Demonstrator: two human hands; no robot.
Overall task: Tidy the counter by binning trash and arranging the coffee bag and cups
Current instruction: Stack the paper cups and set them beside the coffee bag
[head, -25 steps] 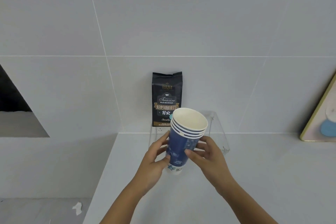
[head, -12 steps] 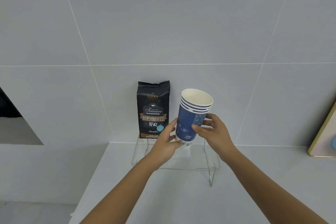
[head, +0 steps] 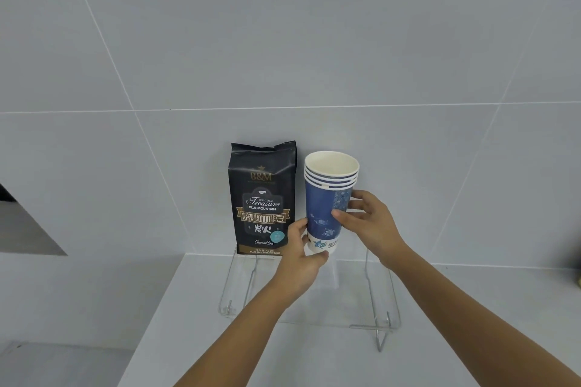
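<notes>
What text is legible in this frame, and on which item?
All on the coffee bag:
"B&M"
"ORIGINAL"
"Treasure"
"BLUE MOUNTAIN"
"焙炒咖啡豆" in the gold banner
"炭火"
"Charcoal fire" in script
Bottom gold strip: "BLUE MOUNTAIN FOOD"; the weight line above it is too small to read reliably.
Teal round sticker: unreadable.

Stack of paper cups, held by the left hand and right hand: white band with a logo and characters, partly hidden by fingers, unreadable.

Left hand (head: 300, 256) and right hand (head: 367, 223), each on a bare forearm entering from the lower edge: no sleeve, glove, ring, watch or wristband visible; fingernails short and unpainted.
</notes>
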